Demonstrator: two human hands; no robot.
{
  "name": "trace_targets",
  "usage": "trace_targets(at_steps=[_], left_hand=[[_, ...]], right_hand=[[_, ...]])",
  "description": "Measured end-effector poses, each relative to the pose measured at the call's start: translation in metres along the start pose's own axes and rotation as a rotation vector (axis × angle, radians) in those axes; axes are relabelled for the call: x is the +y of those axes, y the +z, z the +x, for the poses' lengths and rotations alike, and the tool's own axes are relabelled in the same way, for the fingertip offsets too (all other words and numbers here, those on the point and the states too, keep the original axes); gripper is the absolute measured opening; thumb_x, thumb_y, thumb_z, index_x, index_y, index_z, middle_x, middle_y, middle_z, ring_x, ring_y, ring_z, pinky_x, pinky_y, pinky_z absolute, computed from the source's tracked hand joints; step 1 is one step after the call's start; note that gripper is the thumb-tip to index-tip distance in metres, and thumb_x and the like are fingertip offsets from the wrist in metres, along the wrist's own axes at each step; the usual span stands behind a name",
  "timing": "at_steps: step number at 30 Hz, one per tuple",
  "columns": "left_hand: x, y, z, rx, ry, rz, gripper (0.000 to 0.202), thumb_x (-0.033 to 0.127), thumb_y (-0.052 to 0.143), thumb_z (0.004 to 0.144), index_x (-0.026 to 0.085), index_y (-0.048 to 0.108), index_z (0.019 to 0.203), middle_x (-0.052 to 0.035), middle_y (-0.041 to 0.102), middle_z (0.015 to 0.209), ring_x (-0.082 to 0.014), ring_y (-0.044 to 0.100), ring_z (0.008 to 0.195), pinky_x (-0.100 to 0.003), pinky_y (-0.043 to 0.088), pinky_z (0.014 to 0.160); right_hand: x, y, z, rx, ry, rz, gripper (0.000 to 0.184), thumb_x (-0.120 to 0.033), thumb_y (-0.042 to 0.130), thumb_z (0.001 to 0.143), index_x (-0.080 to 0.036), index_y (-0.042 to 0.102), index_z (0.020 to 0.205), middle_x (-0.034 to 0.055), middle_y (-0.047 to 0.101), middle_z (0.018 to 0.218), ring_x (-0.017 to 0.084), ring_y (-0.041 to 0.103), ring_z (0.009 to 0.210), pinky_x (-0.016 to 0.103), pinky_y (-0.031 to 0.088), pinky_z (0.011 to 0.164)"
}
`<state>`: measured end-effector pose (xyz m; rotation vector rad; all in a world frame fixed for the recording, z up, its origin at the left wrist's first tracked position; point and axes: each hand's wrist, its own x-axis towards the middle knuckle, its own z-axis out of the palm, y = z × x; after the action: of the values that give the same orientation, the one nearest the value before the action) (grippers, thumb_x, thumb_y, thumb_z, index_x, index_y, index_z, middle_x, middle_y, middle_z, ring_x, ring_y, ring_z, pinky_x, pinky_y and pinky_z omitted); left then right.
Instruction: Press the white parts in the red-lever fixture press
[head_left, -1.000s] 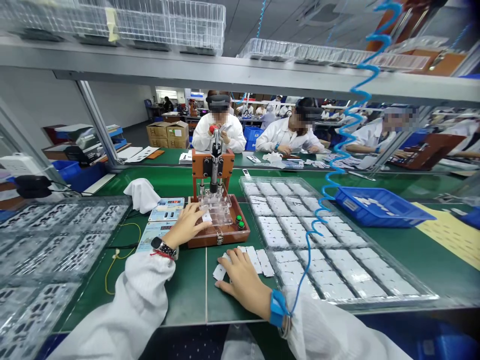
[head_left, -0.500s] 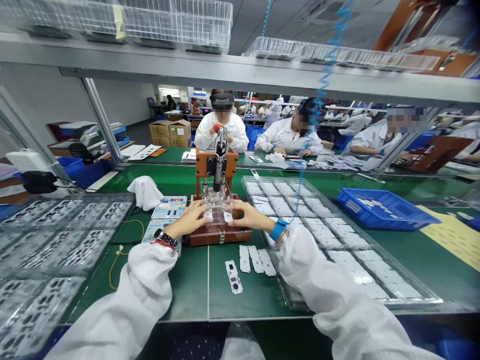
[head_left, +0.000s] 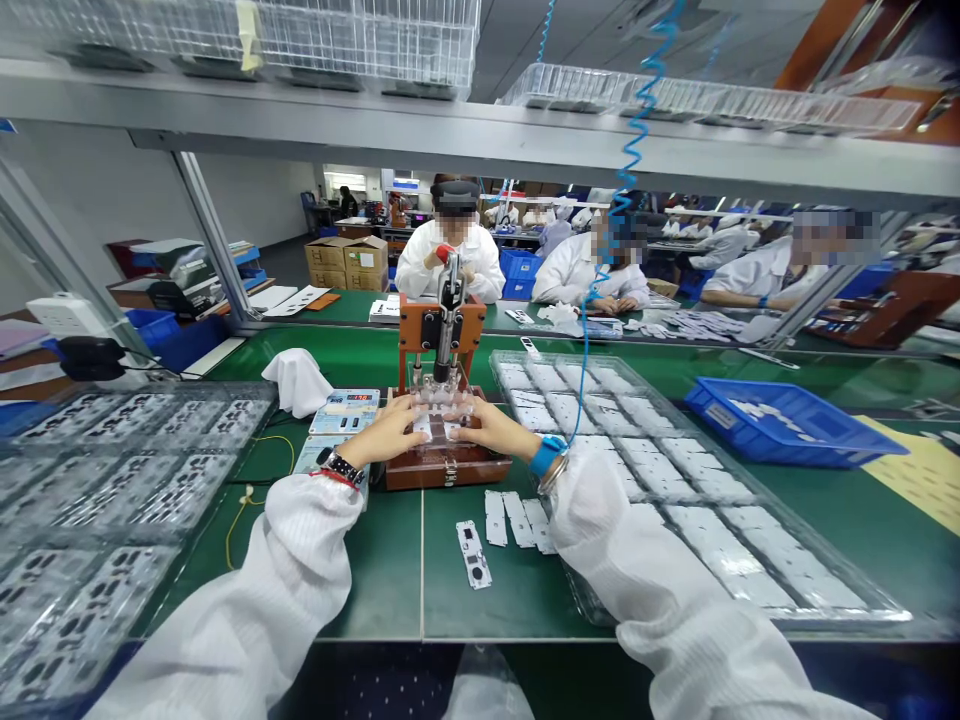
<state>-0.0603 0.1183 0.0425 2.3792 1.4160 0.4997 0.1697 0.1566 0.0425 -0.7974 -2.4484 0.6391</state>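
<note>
Both hands rest on the clear fixture of a small wooden press jig (head_left: 448, 466) in front of me. My left hand (head_left: 391, 430) lies on the fixture's left side with a small white part under its fingers. My right hand (head_left: 487, 425) lies on the right side, fingers stretched over another white part. The press head (head_left: 445, 330) stands upright above them. On the green mat (head_left: 375, 570) near me lie a white strip part (head_left: 472, 552) and a few more white parts (head_left: 517, 518).
A clear tray (head_left: 675, 470) of white parts fills the right. Clear trays with dark parts (head_left: 112, 480) lie at left. A blue bin (head_left: 787, 420), a white cloth (head_left: 298, 380) and a counter box (head_left: 343, 412) stand behind. People in white coats sit at the opposite bench.
My right hand left the loose parts on the mat and moved up onto the jig's right side. One strip part now lies uncovered on the mat. The left hand stayed on the jig.
</note>
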Motion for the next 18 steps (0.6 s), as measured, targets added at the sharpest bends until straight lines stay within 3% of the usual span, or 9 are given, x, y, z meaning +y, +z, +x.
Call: trace_targets(at_steps=[3,5,6,8,10,12,14,18], left_hand=[[0.003,0.006,-0.006,0.002,-0.026,0.018,0.048,0.037,0.042,0.091,0.021,0.042,0.136,-0.0085,0.03,0.149,-0.0272,0.02,0.139,-0.047,0.018,0.112],[0.004,0.009,-0.01,0.019,-0.015,0.019,0.047,0.036,0.038,0.093,0.021,0.04,0.138,-0.0071,0.031,0.149,-0.0253,0.019,0.14,-0.046,0.016,0.113],[0.004,0.01,-0.013,0.038,-0.008,0.014,0.047,0.036,0.037,0.094,0.02,0.039,0.138,-0.0068,0.031,0.149,-0.0246,0.019,0.14,-0.045,0.016,0.113],[0.004,0.01,-0.018,0.113,0.005,-0.002,0.046,0.036,0.033,0.095,0.019,0.038,0.138,-0.0067,0.034,0.148,-0.0236,0.021,0.139,-0.044,0.017,0.113],[0.002,0.008,-0.025,0.212,0.021,-0.005,0.045,0.034,0.03,0.096,0.019,0.041,0.136,-0.007,0.038,0.145,-0.0232,0.023,0.138,-0.044,0.019,0.112],[-0.002,0.002,-0.03,0.277,0.037,0.013,0.042,0.034,0.031,0.095,0.019,0.045,0.132,-0.0077,0.043,0.142,-0.0233,0.027,0.137,-0.044,0.021,0.111],[-0.009,-0.007,-0.036,0.281,0.046,0.049,0.04,0.034,0.032,0.095,0.018,0.049,0.127,-0.0084,0.046,0.139,-0.0236,0.03,0.135,-0.043,0.023,0.111],[-0.033,-0.028,-0.046,0.126,0.019,0.14,0.039,0.036,0.038,0.091,0.017,0.054,0.121,-0.0111,0.053,0.131,-0.0263,0.042,0.126,-0.044,0.031,0.106]], right_hand=[[-0.003,0.009,-0.006,0.031,0.016,-0.062,0.027,-0.031,0.059,0.085,-0.018,0.063,0.108,0.0092,0.052,0.133,0.023,0.04,0.129,0.045,0.029,0.107],[-0.006,0.012,-0.009,0.115,0.011,-0.064,0.025,-0.028,0.057,0.086,-0.018,0.063,0.107,0.0093,0.058,0.126,0.023,0.044,0.124,0.045,0.032,0.105],[-0.008,0.01,-0.009,0.221,0.033,-0.049,0.024,-0.028,0.054,0.087,-0.017,0.062,0.106,0.0099,0.062,0.118,0.023,0.05,0.118,0.043,0.036,0.102],[-0.012,-0.001,-0.003,0.561,0.118,0.01,0.027,-0.027,0.046,0.088,-0.015,0.058,0.109,0.0102,0.067,0.099,0.021,0.06,0.098,0.041,0.045,0.09],[-0.017,-0.025,0.014,0.943,0.159,0.072,0.03,-0.027,0.04,0.09,-0.014,0.05,0.115,0.0081,0.066,0.087,0.019,0.062,0.084,0.038,0.049,0.083],[-0.024,-0.056,0.044,1.152,0.07,0.118,0.03,-0.029,0.042,0.091,-0.016,0.046,0.117,0.0063,0.064,0.087,0.018,0.061,0.087,0.038,0.047,0.087],[-0.034,-0.088,0.082,1.103,-0.045,0.203,0.027,-0.035,0.043,0.092,-0.018,0.046,0.113,0.0055,0.063,0.091,0.018,0.061,0.091,0.038,0.046,0.091],[-0.061,-0.129,0.15,0.649,-0.071,0.436,0.03,-0.042,0.045,0.093,-0.013,0.053,0.09,0.0056,0.063,0.079,0.018,0.064,0.077,0.038,0.054,0.076]])
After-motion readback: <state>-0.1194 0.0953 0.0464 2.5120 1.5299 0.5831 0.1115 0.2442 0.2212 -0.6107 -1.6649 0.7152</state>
